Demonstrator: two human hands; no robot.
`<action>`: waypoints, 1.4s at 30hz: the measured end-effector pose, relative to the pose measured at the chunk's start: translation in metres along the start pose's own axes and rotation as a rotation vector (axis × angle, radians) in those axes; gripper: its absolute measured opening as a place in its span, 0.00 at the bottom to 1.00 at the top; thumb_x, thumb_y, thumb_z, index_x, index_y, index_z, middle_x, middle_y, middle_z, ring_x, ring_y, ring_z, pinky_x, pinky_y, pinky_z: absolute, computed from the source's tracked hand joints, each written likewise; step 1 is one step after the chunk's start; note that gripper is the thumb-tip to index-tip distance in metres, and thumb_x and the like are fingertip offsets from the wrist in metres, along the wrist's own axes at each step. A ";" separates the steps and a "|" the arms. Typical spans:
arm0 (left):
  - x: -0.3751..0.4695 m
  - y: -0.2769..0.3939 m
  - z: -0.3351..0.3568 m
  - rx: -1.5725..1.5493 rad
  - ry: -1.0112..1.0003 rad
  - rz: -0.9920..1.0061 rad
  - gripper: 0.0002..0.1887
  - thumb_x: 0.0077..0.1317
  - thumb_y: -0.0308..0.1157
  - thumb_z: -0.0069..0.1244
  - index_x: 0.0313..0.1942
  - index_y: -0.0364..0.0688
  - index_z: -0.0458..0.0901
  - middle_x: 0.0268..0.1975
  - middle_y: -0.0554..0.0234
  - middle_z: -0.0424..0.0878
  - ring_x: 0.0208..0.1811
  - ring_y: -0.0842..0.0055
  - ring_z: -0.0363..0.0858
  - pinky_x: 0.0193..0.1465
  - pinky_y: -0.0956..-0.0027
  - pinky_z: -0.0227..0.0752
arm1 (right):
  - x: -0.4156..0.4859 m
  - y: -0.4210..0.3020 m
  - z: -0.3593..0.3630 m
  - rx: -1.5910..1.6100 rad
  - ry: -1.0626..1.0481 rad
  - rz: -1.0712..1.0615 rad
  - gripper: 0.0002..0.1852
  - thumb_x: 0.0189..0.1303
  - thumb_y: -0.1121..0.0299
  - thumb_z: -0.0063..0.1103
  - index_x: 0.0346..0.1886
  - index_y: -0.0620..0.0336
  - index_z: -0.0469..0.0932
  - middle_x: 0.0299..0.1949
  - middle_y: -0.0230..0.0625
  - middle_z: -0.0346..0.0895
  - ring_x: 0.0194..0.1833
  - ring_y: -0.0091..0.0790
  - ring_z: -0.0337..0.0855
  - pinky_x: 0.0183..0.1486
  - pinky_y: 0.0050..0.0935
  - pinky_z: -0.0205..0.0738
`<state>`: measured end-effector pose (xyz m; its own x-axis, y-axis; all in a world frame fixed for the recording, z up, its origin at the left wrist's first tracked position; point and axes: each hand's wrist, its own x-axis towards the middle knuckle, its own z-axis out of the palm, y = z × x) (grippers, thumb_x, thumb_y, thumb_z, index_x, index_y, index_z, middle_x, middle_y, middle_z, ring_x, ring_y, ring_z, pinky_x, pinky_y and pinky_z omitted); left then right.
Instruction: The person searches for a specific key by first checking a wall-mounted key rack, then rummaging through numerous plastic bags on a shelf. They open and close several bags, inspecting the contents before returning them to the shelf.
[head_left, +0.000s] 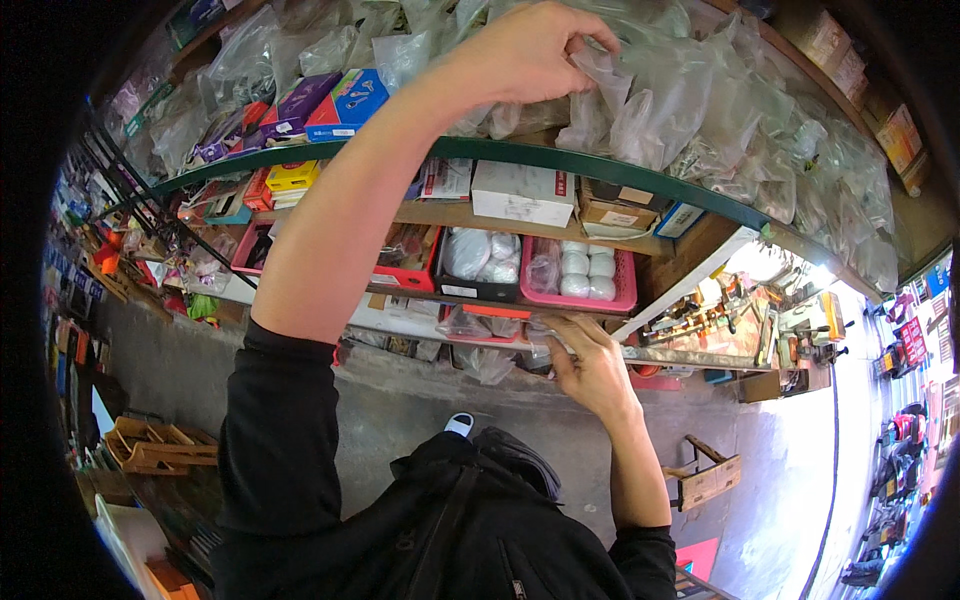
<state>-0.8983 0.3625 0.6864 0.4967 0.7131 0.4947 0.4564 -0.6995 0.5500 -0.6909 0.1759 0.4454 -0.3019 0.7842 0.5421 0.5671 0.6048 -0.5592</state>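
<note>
My left hand reaches up to the top shelf, its thumb and fingers closing on the edge of a clear plastic bag. More clear plastic bags crowd around it, their contents hard to make out. Lower down, my right hand is in front of the lower shelf with a small clear plastic bag between thumb and fingers. What that bag holds cannot be made out. Just above this hand is a pink plastic basket of white wrapped balls.
A green metal shelf edge curves between my hands. Below it stand a white cardboard box and a black bin of wrapped white items. Blue and purple boxes lie on the upper shelf. A wooden stool stands on the concrete floor at right.
</note>
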 end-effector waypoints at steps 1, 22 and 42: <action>-0.003 0.002 -0.005 -0.031 -0.032 0.005 0.24 0.67 0.30 0.65 0.63 0.35 0.85 0.52 0.49 0.92 0.50 0.65 0.91 0.57 0.64 0.84 | 0.000 0.000 -0.001 0.002 -0.009 0.018 0.14 0.65 0.80 0.69 0.54 0.65 0.87 0.52 0.48 0.89 0.53 0.55 0.90 0.56 0.48 0.86; -0.081 -0.026 0.074 0.712 0.471 0.212 0.15 0.67 0.38 0.64 0.44 0.34 0.88 0.39 0.55 0.85 0.45 0.57 0.81 0.51 0.55 0.74 | 0.025 -0.014 0.040 0.082 -0.216 0.088 0.17 0.70 0.76 0.68 0.61 0.65 0.87 0.59 0.53 0.88 0.62 0.55 0.88 0.67 0.45 0.81; -0.090 -0.077 -0.045 0.669 0.622 0.156 0.27 0.66 0.39 0.66 0.63 0.39 0.86 0.63 0.46 0.87 0.66 0.46 0.81 0.70 0.48 0.74 | -0.004 -0.017 0.048 0.052 -0.235 0.133 0.18 0.67 0.76 0.68 0.60 0.63 0.86 0.56 0.54 0.87 0.56 0.60 0.88 0.60 0.47 0.83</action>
<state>-1.0115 0.3541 0.6294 0.1909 0.3704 0.9091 0.8448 -0.5335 0.0400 -0.7361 0.1693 0.4226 -0.4004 0.8643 0.3044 0.5753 0.4957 -0.6506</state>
